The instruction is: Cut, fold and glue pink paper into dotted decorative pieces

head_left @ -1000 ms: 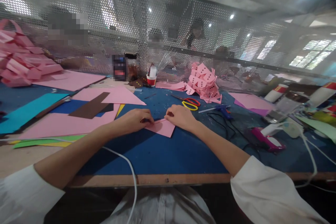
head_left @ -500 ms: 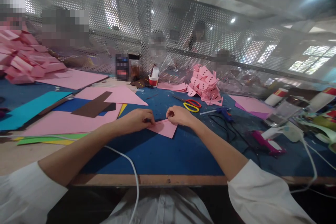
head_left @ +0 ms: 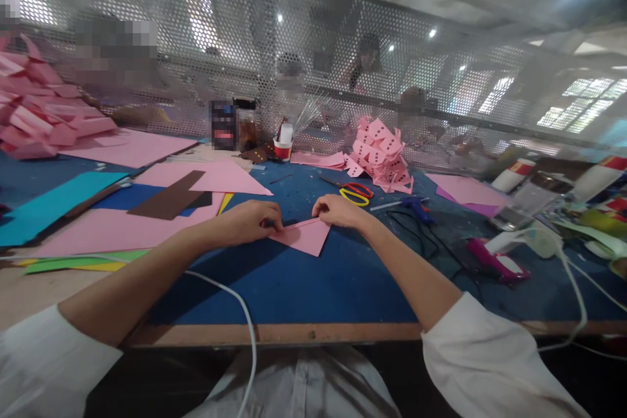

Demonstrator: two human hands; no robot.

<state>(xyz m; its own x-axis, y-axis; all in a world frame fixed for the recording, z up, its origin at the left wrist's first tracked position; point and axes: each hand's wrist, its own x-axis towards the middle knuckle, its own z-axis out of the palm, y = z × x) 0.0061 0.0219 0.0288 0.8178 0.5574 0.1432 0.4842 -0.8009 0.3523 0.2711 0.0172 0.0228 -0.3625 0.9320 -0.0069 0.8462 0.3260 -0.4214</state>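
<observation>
A small piece of pink paper [head_left: 306, 237] lies on the blue table mat [head_left: 294, 294], with a narrow fold along its far edge. My left hand [head_left: 257, 221] pinches the left end of that fold, fingers curled. At the right end my right hand [head_left: 336, 210] grips the same edge between thumb and fingers. Just beyond my right hand lie scissors [head_left: 355, 194] with red and yellow handles. A blue glue gun [head_left: 416, 210] rests on the mat to their right.
Pink sheets [head_left: 122, 233], a brown strip [head_left: 169, 196] and a teal strip [head_left: 63, 202] lie at left. Folded pink pieces [head_left: 379, 153] are heaped at the back. A magenta glue gun [head_left: 497, 261] and clear jar [head_left: 529, 199] stand right. A white cable [head_left: 245, 310] crosses the front edge.
My left hand has slid slightly left along the folded edge, and more of the fold shows between my hands. The whole view has shifted a little.
</observation>
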